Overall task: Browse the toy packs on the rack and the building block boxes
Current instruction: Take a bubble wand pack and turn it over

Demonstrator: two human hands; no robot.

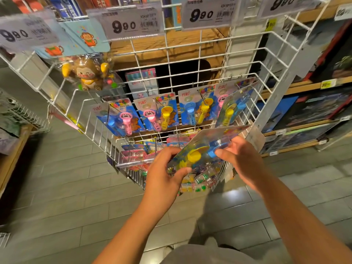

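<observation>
I hold one toy pack [203,147] flat in front of the white wire rack [190,58]; it is a blister card with a yellow and a blue bubble wand. My left hand [165,172] grips its lower left edge, thumb on top. My right hand [238,159] pinches its right side by the blue wand. More packs of the same kind [158,111] hang in a row on the rack's hooks just above. A monkey toy pack [89,73] hangs at the upper left. Dark building block boxes [314,109] fill the wooden shelves on the right.
Price tags reading 9.90 [125,23] line the rack's top. A lower rack tier holds more small packs [137,155]. A wire basket and wooden shelf [19,119] stand at the left. Grey tiled floor [76,197] lies below.
</observation>
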